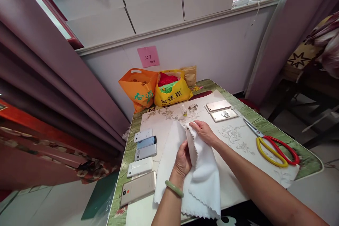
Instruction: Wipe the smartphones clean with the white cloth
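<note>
Left hand (182,160), pale green bangle (174,188) at the wrist, is closed round the lower half of a slim pale-backed phone (190,143), held upright just above the bench. Right hand (202,130) is at the phone's top end, fingers curled, pinching a white scallop-edged cloth (203,180) against it. The cloth drapes down between both forearms and half wraps the phone, so only a plain narrow strip shows.

Underneath lies a white flower-patterned mat (238,141) on a green wood-grain bench (304,162). To the left, five phones (145,152) lie flat in a column. Beyond are a small dropper bottle (184,110) and two gold phones (221,110), and to the right red-and-yellow-handled scissors (275,148). At the back, an orange bag (139,90) and a yellow bag (172,93) stand against a white wall bearing a pink note (148,56). Mauve curtains (53,77) hang on the left.
</note>
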Motion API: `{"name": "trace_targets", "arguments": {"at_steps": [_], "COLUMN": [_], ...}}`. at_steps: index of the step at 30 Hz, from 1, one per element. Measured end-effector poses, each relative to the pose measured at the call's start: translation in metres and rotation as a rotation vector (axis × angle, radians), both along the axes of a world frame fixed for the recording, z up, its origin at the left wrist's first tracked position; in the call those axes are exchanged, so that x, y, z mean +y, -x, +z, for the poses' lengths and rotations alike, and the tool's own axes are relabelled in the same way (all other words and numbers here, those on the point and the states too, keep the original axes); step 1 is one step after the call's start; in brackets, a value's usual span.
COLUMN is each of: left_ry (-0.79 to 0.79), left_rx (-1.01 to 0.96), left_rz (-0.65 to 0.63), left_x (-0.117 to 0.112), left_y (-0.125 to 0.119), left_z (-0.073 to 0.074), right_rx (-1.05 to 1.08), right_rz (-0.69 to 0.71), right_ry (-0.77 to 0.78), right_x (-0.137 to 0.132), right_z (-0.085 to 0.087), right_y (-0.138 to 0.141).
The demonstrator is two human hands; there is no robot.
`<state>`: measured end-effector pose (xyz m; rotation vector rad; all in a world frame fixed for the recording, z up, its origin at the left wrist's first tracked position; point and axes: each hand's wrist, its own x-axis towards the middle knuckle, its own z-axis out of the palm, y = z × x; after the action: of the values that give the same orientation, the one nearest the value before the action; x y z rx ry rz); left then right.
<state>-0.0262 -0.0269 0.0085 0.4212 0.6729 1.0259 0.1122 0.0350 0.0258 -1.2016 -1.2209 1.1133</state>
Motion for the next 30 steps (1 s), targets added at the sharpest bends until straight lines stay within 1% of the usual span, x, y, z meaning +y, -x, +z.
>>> {"name": "trace_targets", "arguments": {"at_steps": [3,6,9,12,14,16,18,20,21,23,25,27,29,30], "left_ry": [-0.071,-0.133,-0.163,-0.192,-0.201,-0.208,-0.204,-0.188,-0.184,-0.195,-0.209,-0.184,-0.119,-0.08], "left_rx": [0.108,0.262,0.374,0.436,0.429,0.407,0.412,0.439,0.453,0.467,0.466,0.454,0.443,0.439], "left_rz": [0.032,0.091,0.138,0.168,0.227,0.323,0.414,0.48,0.514,0.583,0.616,0.616,0.634,0.65], "left_x": [-0.001,-0.001,-0.001,-0.002,-0.001,0.003,0.008,0.012,0.014,0.016,0.014,0.011,0.008,0.006], "left_y": [-0.004,-0.004,-0.001,0.0,0.0,0.0,0.0,0.001,0.002,0.002,0.0,-0.005,-0.01,-0.013], "left_z": [-0.003,-0.004,0.0,0.008,0.014,0.019,0.024,0.028,0.031,0.035,0.038,0.038,0.036,0.034], "right_rx": [-0.071,-0.079,-0.037,0.029,0.13,0.212,0.171,0.03,-0.047,-0.169,-0.248,-0.306,-0.336,-0.335], "right_rz": [-0.062,-0.102,-0.12,-0.138,-0.094,0.014,0.116,0.122,0.088,-0.056,-0.24,-0.382,-0.454,-0.454], "right_ry": [-0.007,-0.005,-0.006,-0.006,0.047,0.13,0.159,0.093,0.032,-0.1,-0.192,-0.234,-0.28,-0.311], "right_x": [-0.001,-0.005,-0.012,-0.021,-0.028,-0.035,-0.04,-0.042,-0.041,-0.037,-0.033,-0.032,-0.037,-0.041], "right_z": [-0.001,-0.004,-0.005,-0.002,-0.001,-0.004,-0.011,-0.017,-0.019,-0.018,-0.012,-0.004,0.002,0.004], "right_y": [0.002,0.008,0.014,0.02,0.025,0.029,0.031,0.029,0.025,0.013,-0.003,-0.017,-0.027,-0.029]}}
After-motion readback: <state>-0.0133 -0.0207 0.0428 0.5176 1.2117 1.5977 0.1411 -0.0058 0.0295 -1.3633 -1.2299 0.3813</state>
